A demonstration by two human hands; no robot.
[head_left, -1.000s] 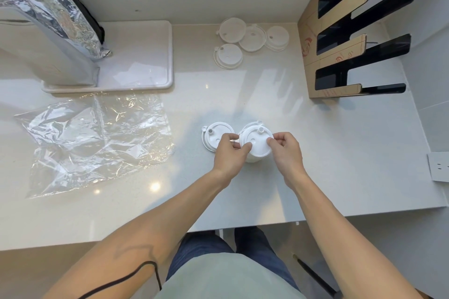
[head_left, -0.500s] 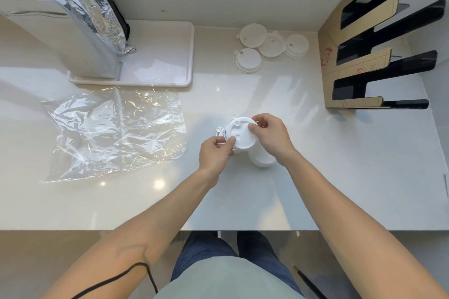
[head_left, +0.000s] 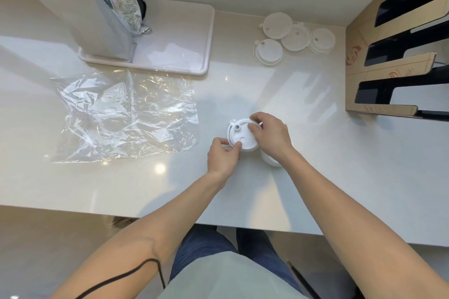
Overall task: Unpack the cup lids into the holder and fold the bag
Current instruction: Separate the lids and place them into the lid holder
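head view. the left hand (head_left: 223, 156) and the right hand (head_left: 271, 136) meet over the pale glossy worktop (head_left: 340, 165), both gripping one round white plastic cup lid (head_left: 241, 136). the left thumb and forefinger pinch its near rim; the right fingers curl over its far and right edge. the lid faces up, a small raised plug showing near its left rim. whether it tops a stack of further lids cannot be told, though a second white rounded piece (head_left: 271, 161) shows just below the right wrist, mostly hidden. left of the hands, well apart from them, a clear crinkled plastic bag (head_left: 126, 114) lies flat and unfolded on the worktop. beyond the bag, a white rectangular tray (head_left: 192, 56) carries an upright silver foil pouch (head_left: 107, 7). beyond the hands, toward the wall, four loose white round lids (head_left: 295, 36) lie in a cluster, some overlapping. to the right of the hands and farther back stands a slotted holder of brown card and black panels (head_left: 379, 73), its slots open toward the right; no lid is seen in them. a thin black cord (head_left: 126, 274) crosses the left forearm.
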